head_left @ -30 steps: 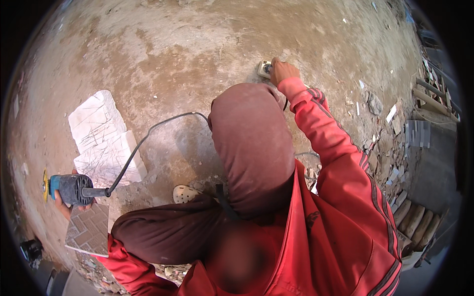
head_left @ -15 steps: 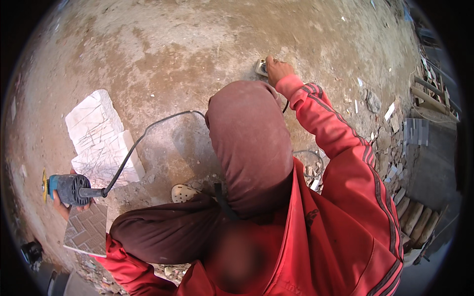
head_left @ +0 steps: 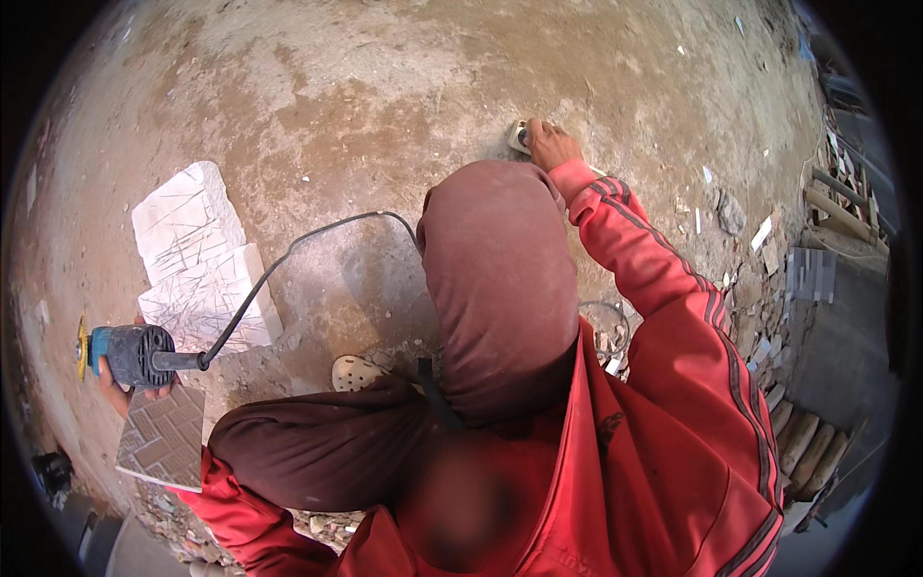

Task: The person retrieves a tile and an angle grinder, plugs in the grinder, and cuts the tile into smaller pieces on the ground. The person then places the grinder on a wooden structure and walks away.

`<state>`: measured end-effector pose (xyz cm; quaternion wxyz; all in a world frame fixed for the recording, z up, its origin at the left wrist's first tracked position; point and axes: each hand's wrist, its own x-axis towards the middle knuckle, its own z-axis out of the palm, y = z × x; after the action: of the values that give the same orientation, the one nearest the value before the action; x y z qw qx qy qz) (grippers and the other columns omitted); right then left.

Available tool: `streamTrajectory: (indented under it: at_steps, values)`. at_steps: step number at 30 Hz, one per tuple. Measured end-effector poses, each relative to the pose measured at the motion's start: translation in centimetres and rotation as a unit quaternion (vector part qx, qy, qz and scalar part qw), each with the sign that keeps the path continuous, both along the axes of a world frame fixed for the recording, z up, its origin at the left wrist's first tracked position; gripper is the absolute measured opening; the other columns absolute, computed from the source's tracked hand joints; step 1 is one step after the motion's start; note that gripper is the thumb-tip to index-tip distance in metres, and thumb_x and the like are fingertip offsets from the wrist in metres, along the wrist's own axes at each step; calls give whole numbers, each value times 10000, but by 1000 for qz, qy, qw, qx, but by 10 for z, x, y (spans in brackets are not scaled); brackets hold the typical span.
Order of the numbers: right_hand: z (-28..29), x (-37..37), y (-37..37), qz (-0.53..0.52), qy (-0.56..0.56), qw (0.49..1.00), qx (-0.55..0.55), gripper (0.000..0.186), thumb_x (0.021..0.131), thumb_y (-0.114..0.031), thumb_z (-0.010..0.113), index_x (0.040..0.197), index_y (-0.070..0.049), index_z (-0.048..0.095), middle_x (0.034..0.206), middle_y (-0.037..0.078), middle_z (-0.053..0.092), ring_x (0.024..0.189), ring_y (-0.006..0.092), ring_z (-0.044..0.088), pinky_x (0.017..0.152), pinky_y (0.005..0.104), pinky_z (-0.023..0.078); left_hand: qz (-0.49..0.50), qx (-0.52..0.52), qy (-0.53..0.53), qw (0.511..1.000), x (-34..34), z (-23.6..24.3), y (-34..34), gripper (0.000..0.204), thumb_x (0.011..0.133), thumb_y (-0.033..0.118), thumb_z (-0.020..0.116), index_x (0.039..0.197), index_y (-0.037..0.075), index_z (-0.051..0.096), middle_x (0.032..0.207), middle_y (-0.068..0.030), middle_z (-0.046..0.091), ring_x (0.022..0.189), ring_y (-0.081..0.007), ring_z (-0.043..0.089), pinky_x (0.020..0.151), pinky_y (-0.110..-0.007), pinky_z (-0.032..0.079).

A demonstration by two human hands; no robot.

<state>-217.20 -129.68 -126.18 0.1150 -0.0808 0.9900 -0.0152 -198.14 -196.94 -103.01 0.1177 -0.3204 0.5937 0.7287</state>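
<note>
My left hand (head_left: 113, 387) is wrapped round a teal and black angle grinder (head_left: 135, 356) at the far left. The grinder's yellow-edged disc (head_left: 82, 348) points outward, away from my legs. A brown patterned tile (head_left: 163, 435) lies against my left wrist, just below the grinder. Out beyond my knee, my right hand (head_left: 553, 144) is closed on a dark plug at a whitish power socket (head_left: 517, 137) on the ground. The fingers hide most of the plug. From the grinder a black cord (head_left: 288, 252) curves across to my raised knee.
Two pale, scored slabs (head_left: 197, 226) lie on the ground to the left, near the grinder. My foot in a cream clog (head_left: 358, 373) rests in the middle. Rubble and tile shards (head_left: 760, 236) line the right side, beside stacked wooden poles (head_left: 812, 452).
The whole view has shifted slightly. My right hand stays at the socket, and my left hand keeps its hold on the grinder.
</note>
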Motion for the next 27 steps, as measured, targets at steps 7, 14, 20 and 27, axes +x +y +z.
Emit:
streamTrajectory:
  at_steps: [7, 14, 20, 27]
  values:
    - [-10, -9, 32, 111, 28, 993, -23, 175, 923, -154, 551, 1059, -46, 525, 1035, 197, 664, 991, 386, 653, 816, 461, 543, -49, 44, 7, 998, 3, 2, 15, 1056, 803, 802, 470, 1536, 65, 287, 694, -48, 617, 417, -159, 503, 429, -311, 444]
    - [9, -18, 17, 65, -64, 996, 14, 188, 888, -72, 538, 1073, -44, 554, 1063, 183, 659, 956, 394, 673, 821, 449, 559, 40, 17, 17, 999, -1, 8, 44, 1017, 819, 764, 504, 1524, 60, 306, 718, -46, 626, 409, -141, 512, 417, -297, 451]
    - [-6, -26, 18, 106, -37, 993, 24, 213, 884, -86, 548, 1090, -48, 583, 1115, 179, 624, 1035, 379, 650, 845, 446, 559, 76, 51, 38, 995, 2, -3, 43, 979, 819, 709, 567, 1494, 37, 334, 839, -75, 654, 389, -142, 501, 376, -254, 422]
    - [-1, -20, -20, 78, -26, 996, 14, 243, 876, -159, 612, 1098, -61, 612, 1177, 174, 583, 1132, 371, 595, 897, 450, 541, 148, 61, 47, 986, 6, 18, 43, 974, 835, 666, 593, 1427, -80, 388, 767, -73, 636, 382, -136, 448, 367, -258, 390]
